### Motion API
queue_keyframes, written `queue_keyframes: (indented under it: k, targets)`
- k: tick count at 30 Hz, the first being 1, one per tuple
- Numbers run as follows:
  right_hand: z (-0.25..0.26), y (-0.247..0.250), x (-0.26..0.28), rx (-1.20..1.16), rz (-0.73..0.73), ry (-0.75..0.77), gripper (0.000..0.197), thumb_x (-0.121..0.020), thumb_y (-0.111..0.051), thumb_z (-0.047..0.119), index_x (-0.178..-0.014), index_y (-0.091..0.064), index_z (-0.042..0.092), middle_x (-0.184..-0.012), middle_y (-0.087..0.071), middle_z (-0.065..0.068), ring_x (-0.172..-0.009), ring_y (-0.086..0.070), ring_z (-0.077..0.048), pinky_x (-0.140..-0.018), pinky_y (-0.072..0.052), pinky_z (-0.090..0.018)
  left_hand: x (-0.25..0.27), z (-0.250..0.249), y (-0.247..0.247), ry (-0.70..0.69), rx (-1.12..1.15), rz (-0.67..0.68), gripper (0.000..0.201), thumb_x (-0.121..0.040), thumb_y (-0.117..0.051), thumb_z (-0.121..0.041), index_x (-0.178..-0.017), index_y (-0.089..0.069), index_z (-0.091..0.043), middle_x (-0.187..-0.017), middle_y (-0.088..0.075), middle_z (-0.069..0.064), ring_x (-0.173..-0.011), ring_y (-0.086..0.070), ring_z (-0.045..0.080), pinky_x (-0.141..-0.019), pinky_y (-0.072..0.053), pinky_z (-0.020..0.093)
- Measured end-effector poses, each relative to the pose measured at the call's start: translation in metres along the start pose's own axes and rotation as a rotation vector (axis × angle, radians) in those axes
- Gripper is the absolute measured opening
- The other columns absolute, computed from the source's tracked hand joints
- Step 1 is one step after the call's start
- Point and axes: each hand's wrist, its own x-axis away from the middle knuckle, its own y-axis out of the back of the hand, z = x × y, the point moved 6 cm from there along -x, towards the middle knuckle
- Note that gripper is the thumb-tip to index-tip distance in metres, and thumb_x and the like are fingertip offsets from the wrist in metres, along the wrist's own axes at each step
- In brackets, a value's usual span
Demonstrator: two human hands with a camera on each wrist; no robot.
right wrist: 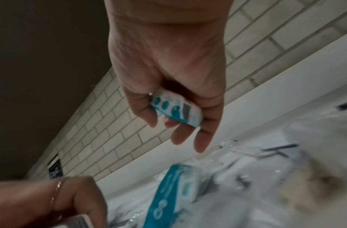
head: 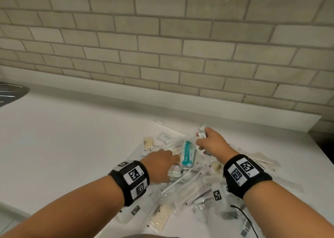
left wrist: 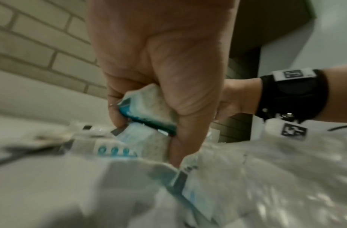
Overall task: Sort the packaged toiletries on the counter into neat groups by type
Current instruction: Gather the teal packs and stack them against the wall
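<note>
A loose pile of packaged toiletries [head: 182, 185] lies on the white counter [head: 72, 140]: clear-wrapped toothbrushes, beige soap bars [head: 148, 142] and a teal-and-white packet [head: 188, 153]. My left hand [head: 161, 165] reaches into the pile's left side and grips teal-and-white packets [left wrist: 149, 111] between thumb and curled fingers. My right hand [head: 210, 144] hovers over the far side of the pile. It holds a small teal-and-white packet [right wrist: 176, 108] against the palm, its outer fingers hanging straighter. In the head view, white wrappers [head: 202, 132] stick out of its top.
A tiled wall with a low white ledge [head: 235, 111] backs the counter. The counter ends at the right [head: 318, 147], beside a dark gap. A dark metallic object [head: 10, 93] sits at the far left. A black cable [head: 244, 215] runs over the pile's near right.
</note>
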Motion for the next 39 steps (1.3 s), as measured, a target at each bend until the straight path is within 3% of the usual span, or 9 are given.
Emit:
queue_keyframes:
  k: [4, 8, 14, 20, 25, 29, 33, 37, 39]
  targets:
    - [0.012, -0.022, -0.014, 0.301, 0.013, -0.026, 0.021, -0.086, -0.063, 0.025, -0.092, -0.047, 0.012, -0.084, -0.051, -0.004, -0.068, -0.05, -0.015, -0.055, -0.038, -0.027, 0.008, 0.014, 0.016, -0.031, -0.099, -0.016, 0.058, -0.081, -0.056, -0.021, -0.137, -0.041, -0.032, -0.119, -0.051, 0.003, -0.106, -0.051, 0.025, -0.077, -0.042, 0.032]
    - [0.0, -0.047, -0.02, 0.638, 0.084, -0.179, 0.067, -0.084, -0.063, 0.052, -0.133, -0.043, 0.01, -0.129, -0.043, -0.012, -0.106, -0.057, -0.025, -0.071, -0.044, -0.028, 0.03, 0.054, 0.031, 0.054, -0.054, -0.099, 0.052, -0.082, -0.053, -0.028, -0.133, -0.042, -0.035, -0.114, -0.053, -0.003, -0.102, -0.051, 0.021, -0.08, -0.046, 0.032]
    - [-0.009, -0.047, -0.032, 0.747, 0.005, -0.247, 0.048, -0.085, -0.053, 0.007, -0.131, -0.042, 0.01, -0.13, -0.024, -0.015, -0.095, -0.058, -0.031, -0.082, -0.056, -0.039, 0.072, 0.153, 0.013, 0.331, 0.009, -0.07, 0.051, -0.084, -0.051, -0.027, -0.134, -0.041, -0.033, -0.12, -0.052, -0.004, -0.108, -0.052, 0.02, -0.089, -0.046, 0.031]
    - [0.056, -0.041, -0.034, 0.638, -0.099, 0.045, 0.032, -0.088, -0.048, 0.001, -0.119, -0.044, 0.009, -0.106, -0.05, -0.013, -0.077, -0.052, -0.025, -0.063, -0.042, -0.028, 0.085, 0.185, -0.028, 0.439, 0.09, 0.101, 0.063, -0.086, -0.044, -0.015, -0.144, -0.027, -0.029, -0.129, -0.041, 0.001, -0.118, -0.043, 0.024, -0.095, -0.042, 0.034]
    - [0.099, -0.11, -0.025, 0.248, 0.134, 0.093, 0.036, -0.085, -0.054, -0.005, -0.112, -0.042, 0.015, -0.093, -0.051, 0.001, -0.075, -0.057, -0.016, -0.054, -0.044, -0.023, 0.076, 0.188, -0.033, 0.388, 0.09, 0.124, 0.068, -0.084, -0.045, -0.014, -0.146, -0.023, -0.031, -0.129, -0.037, 0.001, -0.119, -0.04, 0.024, -0.096, -0.042, 0.035]
    - [0.088, -0.152, -0.033, 0.403, 0.239, 0.049, 0.033, -0.087, -0.05, 0.002, -0.118, -0.042, 0.012, -0.093, -0.053, -0.005, -0.078, -0.053, -0.02, -0.059, -0.041, -0.027, 0.069, 0.182, -0.031, 0.297, 0.115, 0.164, 0.07, -0.082, -0.047, -0.014, -0.145, -0.023, -0.034, -0.132, -0.035, -0.002, -0.117, -0.039, 0.023, -0.092, -0.042, 0.034]
    - [0.062, -0.125, -0.04, 0.608, 0.263, -0.092, 0.052, -0.089, -0.05, 0.009, -0.139, -0.036, 0.011, -0.121, -0.058, -0.013, -0.094, -0.053, -0.023, -0.06, -0.037, -0.025, 0.053, 0.166, -0.031, 0.166, 0.138, 0.222, 0.069, -0.083, -0.051, -0.016, -0.144, -0.026, -0.037, -0.141, -0.031, -0.011, -0.114, -0.039, 0.022, -0.094, -0.044, 0.035]
    - [0.036, -0.085, -0.035, 0.676, 0.235, -0.232, 0.066, -0.081, -0.051, -0.002, -0.143, -0.034, 0.014, -0.093, -0.055, -0.002, -0.077, -0.054, -0.018, -0.052, -0.038, -0.023, 0.028, 0.134, -0.029, 0.044, 0.102, 0.271, 0.07, -0.086, -0.05, -0.019, -0.147, -0.021, -0.036, -0.154, -0.024, -0.013, -0.125, -0.037, 0.025, -0.101, -0.039, 0.035]
    - [0.034, -0.077, -0.03, 0.721, 0.271, -0.239, 0.072, -0.079, -0.054, -0.003, -0.144, -0.034, 0.018, -0.101, -0.056, -0.002, -0.082, -0.054, -0.018, -0.055, -0.04, -0.022, 0.016, 0.116, -0.026, -0.019, 0.107, 0.26, 0.069, -0.085, -0.051, -0.018, -0.145, -0.025, -0.038, -0.152, -0.03, -0.012, -0.126, -0.038, 0.024, -0.101, -0.041, 0.037]
